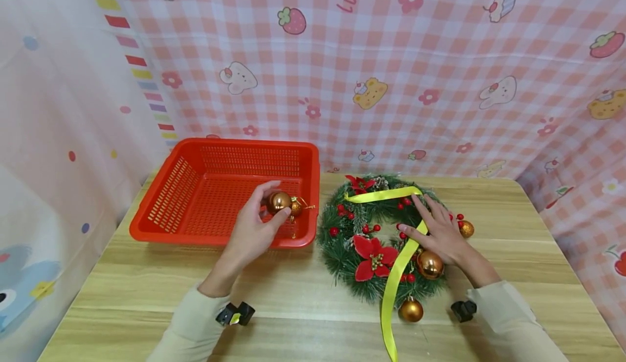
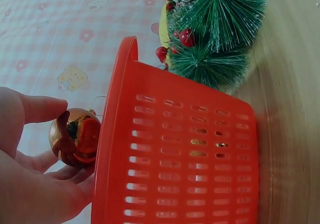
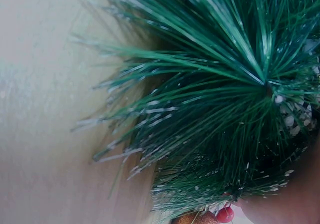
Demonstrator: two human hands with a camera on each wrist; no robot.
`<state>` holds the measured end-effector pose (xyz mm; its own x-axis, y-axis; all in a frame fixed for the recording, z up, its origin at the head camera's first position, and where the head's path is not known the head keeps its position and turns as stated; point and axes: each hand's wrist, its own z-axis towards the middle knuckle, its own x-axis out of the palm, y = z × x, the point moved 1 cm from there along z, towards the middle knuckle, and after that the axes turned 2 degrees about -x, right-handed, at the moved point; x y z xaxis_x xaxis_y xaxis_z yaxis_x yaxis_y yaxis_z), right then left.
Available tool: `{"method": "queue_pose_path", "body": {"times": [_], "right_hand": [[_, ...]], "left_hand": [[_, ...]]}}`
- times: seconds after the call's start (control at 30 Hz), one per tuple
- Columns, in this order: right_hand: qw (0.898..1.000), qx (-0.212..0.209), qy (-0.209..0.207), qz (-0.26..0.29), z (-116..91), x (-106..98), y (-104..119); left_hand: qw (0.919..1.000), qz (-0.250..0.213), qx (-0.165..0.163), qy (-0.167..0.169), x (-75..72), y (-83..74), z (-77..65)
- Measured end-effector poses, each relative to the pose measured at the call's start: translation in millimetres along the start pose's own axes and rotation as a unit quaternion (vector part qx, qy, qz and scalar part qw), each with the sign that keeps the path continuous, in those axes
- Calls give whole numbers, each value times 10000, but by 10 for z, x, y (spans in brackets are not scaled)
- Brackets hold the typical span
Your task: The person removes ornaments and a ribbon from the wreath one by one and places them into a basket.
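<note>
A shiny copper-gold bauble (image 1: 279, 201) is held between the thumb and fingers of my left hand (image 1: 251, 226), above the right part of the red basket (image 1: 161, 237). Beside it, a smaller glittery gold bauble (image 1: 296, 206) with a gold loop overlaps the basket's right side. My right hand (image 1: 445, 237) rests on the right side of a green wreath (image 1: 337, 264), fingers extended and spread across a yellow ribbon (image 1: 401, 261). In the right wrist view, pine needles (image 3: 215, 94) fill the picture and only a sliver of hand shows.
On the wreath sit red poinsettias (image 1: 375, 258), red berries and gold baubles (image 1: 430, 264), with another bauble (image 1: 411, 310) at its front edge. The ribbon trails toward the near edge of the wooden table (image 1: 313, 318). A checked curtain (image 1: 313, 79) hangs behind.
</note>
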<state>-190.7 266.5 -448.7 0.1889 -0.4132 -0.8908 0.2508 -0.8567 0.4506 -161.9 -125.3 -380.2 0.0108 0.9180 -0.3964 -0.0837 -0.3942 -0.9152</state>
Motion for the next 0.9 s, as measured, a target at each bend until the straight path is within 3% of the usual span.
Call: {"method": "queue_pose_path", "body": {"times": [0.9], "right_hand": [[10000,-5,29,40,-6,-2,-1]], "left_hand": [[9994,322,-12,-144,-82,140,2]]}}
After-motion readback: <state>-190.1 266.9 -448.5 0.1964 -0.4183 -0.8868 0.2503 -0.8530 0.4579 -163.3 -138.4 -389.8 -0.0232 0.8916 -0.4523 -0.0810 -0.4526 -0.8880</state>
